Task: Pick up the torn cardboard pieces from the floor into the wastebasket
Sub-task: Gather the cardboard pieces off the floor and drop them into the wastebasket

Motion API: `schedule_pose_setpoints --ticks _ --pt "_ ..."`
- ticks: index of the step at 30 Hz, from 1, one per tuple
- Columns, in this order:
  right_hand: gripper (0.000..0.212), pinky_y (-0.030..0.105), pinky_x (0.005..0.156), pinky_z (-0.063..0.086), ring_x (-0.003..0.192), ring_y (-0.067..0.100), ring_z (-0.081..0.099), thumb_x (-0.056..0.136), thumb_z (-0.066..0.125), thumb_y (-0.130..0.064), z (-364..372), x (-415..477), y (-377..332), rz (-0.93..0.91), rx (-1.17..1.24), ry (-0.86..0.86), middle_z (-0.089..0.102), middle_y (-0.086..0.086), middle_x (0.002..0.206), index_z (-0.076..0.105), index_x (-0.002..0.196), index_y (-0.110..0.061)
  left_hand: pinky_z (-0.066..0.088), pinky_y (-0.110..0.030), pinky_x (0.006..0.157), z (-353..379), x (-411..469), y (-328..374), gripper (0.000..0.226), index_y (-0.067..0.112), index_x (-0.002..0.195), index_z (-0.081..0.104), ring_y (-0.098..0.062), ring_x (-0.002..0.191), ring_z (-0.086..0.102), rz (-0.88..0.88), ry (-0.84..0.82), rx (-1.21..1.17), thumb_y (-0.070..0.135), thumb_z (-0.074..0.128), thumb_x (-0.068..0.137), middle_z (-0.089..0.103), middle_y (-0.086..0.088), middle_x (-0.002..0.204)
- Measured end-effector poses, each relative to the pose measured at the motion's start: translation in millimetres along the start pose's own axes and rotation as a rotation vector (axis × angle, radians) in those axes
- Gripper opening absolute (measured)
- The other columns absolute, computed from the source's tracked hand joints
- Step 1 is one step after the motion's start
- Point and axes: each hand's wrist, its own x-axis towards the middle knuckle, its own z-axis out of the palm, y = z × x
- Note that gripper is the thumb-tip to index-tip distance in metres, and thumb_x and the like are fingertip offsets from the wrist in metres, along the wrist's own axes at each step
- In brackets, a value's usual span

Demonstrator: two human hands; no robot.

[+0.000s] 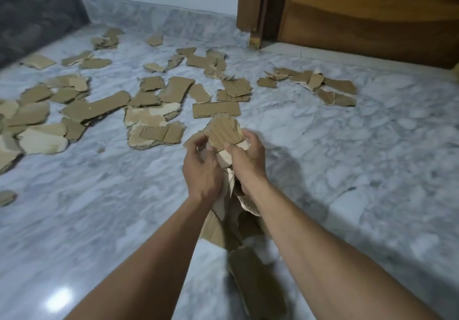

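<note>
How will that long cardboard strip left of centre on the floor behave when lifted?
The long cardboard strip looks flat and corrugated, so probably light and fairly stiff. Its length and torn edges suggest it may bend if lifted by one end. It overlaps neighbouring pieces, which may shift.

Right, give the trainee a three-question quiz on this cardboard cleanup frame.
1. True or false: the wastebasket is visible in this view.
2. What do the left hand and right hand hold together?
A. a bundle of cardboard pieces
B. a broom
C. nothing
3. Fill in: most scattered cardboard pieces lie on the marble floor to the person's ____.

Key: 1 false; 2 A; 3 left.
</note>
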Motion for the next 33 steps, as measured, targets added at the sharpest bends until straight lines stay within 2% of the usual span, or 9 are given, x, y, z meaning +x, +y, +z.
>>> schedule_pose_setpoints --ticks 3,8,11,13,16,22,25,29,33 --pt "0.057 0.027 0.099 0.044 0.126 0.016 0.053 0.089 0.069 -0.019 -31 -7 -27 -0.073 -0.003 0.131 0.053 0.001 0.144 0.052 0.143 -0.021 0.051 -0.030 0.096 23 -14 34 0.031 0.020 0.129 0.062 -0.014 0.111 0.064 0.012 -0.054 -0.091 0.021 0.054 0.099 0.068 0.003 0.123" --pt "0.056 0.023 0.095 0.039 0.130 0.017 0.051 0.090 0.067 -0.021 -107 -20 -83 -0.156 0.067 0.289 0.051 -0.001 0.147 0.052 0.144 -0.022 0.047 -0.008 0.060 70 -53 110 0.022 0.022 0.122 0.063 0.011 0.065 0.060 0.090 -0.185 -0.165 0.020 0.055 0.101 0.068 0.010 0.102" --pt "0.055 0.032 0.099 0.046 0.124 0.019 0.056 0.087 0.067 -0.021 -160 -31 -115 -0.191 0.141 0.398 0.056 -0.001 0.141 0.054 0.140 -0.024 0.049 -0.010 0.064 103 -84 155 0.027 0.022 0.126 0.065 0.008 0.069 0.061 0.149 -0.280 -0.211 0.022 0.057 0.100 0.069 0.004 0.113" --pt "0.054 0.036 0.098 0.049 0.116 0.019 0.059 0.085 0.066 -0.020 -201 -41 -136 -0.228 0.171 0.483 0.060 -0.001 0.134 0.056 0.138 -0.023 0.053 -0.011 0.070 127 -112 188 0.027 0.021 0.125 0.066 0.011 0.071 0.062 0.183 -0.338 -0.258 0.019 0.057 0.099 0.069 0.007 0.106" --pt "0.052 0.033 0.090 0.051 0.106 0.017 0.059 0.085 0.067 -0.018 -272 -64 -165 -0.295 0.209 0.630 0.063 -0.002 0.126 0.058 0.136 -0.023 0.045 -0.005 0.056 170 -164 234 0.025 0.017 0.122 0.066 0.016 0.061 0.058 0.211 -0.451 -0.346 0.015 0.058 0.099 0.069 0.010 0.100" --pt "0.050 0.043 0.097 0.053 0.109 0.020 0.061 0.080 0.067 -0.019 -427 -118 -199 -0.397 0.233 0.890 0.064 -0.003 0.123 0.062 0.130 -0.023 0.048 -0.008 0.055 248 -288 310 0.027 0.013 0.123 0.066 0.014 0.061 0.061 0.305 -0.687 -0.465 0.009 0.057 0.098 0.069 0.004 0.101" --pt "0.046 0.039 0.093 0.055 0.105 0.018 0.062 0.082 0.064 -0.015 -497 -146 -210 -0.455 0.229 1.002 0.064 -0.004 0.118 0.062 0.127 -0.022 0.052 -0.019 0.060 283 -347 338 0.026 0.019 0.120 0.067 0.003 0.062 0.063 0.333 -0.785 -0.487 0.012 0.057 0.096 0.072 0.004 0.100" --pt "0.048 0.013 0.069 0.045 0.090 0.002 0.060 0.084 0.063 -0.012 -569 -186 -204 -0.513 0.173 1.130 0.062 -0.012 0.108 0.060 0.132 -0.019 0.051 -0.018 0.075 319 -414 349 0.025 0.021 0.122 0.066 -0.004 0.083 0.066 0.350 -0.928 -0.488 0.017 0.058 0.099 0.068 0.011 0.102" --pt "0.038 0.019 0.068 0.044 0.087 0.002 0.058 0.086 0.061 -0.015 -615 -215 -170 -0.413 0.019 1.164 0.057 -0.018 0.099 0.055 0.122 -0.025 0.054 -0.038 0.100 347 -452 329 0.026 0.020 0.123 0.065 -0.022 0.109 0.068 0.308 -1.104 -0.350 0.022 0.061 0.097 0.069 -0.004 0.122"
